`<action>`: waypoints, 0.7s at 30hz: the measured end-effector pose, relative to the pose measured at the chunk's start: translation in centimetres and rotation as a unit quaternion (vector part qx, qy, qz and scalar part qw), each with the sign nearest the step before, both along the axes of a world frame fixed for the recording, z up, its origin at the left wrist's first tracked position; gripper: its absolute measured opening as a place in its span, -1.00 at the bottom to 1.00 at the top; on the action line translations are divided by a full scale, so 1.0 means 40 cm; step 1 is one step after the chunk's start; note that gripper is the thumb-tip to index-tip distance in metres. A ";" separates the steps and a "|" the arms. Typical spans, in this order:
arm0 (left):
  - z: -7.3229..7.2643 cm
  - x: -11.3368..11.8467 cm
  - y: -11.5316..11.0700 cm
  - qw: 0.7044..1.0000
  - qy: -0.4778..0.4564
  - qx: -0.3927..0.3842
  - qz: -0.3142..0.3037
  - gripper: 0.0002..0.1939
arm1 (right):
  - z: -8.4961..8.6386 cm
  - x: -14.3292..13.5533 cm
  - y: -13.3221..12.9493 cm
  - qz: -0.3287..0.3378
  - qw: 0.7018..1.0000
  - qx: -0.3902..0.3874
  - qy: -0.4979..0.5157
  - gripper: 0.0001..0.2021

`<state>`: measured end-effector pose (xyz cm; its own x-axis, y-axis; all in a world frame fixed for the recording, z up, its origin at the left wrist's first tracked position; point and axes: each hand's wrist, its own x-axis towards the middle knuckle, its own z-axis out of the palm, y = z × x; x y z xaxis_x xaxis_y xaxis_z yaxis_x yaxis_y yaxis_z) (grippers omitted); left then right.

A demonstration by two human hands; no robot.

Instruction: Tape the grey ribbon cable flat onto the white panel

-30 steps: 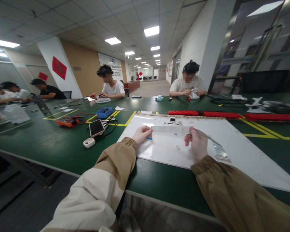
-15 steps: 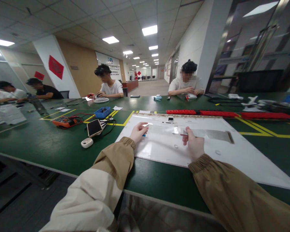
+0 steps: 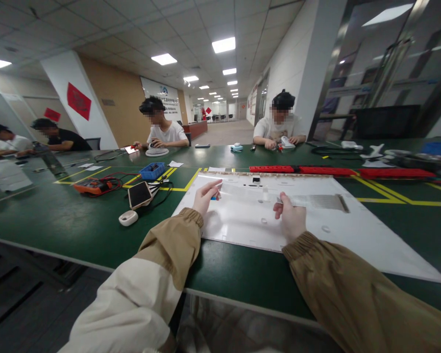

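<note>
A white panel [image 3: 238, 223] lies flat on the green table in front of me. Over it stretches a long, thin flat ribbon cable [image 3: 312, 201], see-through along its middle, with grey stripes and a darker right end. My left hand [image 3: 207, 197] pinches the cable's left end, where a bit of blue shows by the fingertips. Thumb against curled fingers, my right hand [image 3: 290, 215] grips the cable farther along, and the striped part sticks out to the right beyond it. Whether the cable touches the panel is hard to tell. A small black piece [image 3: 256, 180] sits near the panel's far edge.
To the left lie a phone [image 3: 139, 195], a white mouse-like object [image 3: 128, 218], a blue tray [image 3: 152, 170] and an orange multimeter [image 3: 92, 186]. Red strips [image 3: 327, 171] line the panel's far side. Across the table, people [image 3: 165, 125] handle objects.
The view has shifted slightly. My left fingers have straightened a little at the cable's end; my right hand keeps its grip. A person across the table has moved their hands.
</note>
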<state>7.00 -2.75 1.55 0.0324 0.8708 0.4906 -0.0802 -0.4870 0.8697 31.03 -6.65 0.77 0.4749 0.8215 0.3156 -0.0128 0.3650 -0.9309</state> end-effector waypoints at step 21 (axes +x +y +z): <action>-0.004 -0.005 -0.014 0.972 0.213 0.079 0.057 -0.74 | -0.007 0.004 0.008 0.010 1.000 -0.003 0.024 -0.71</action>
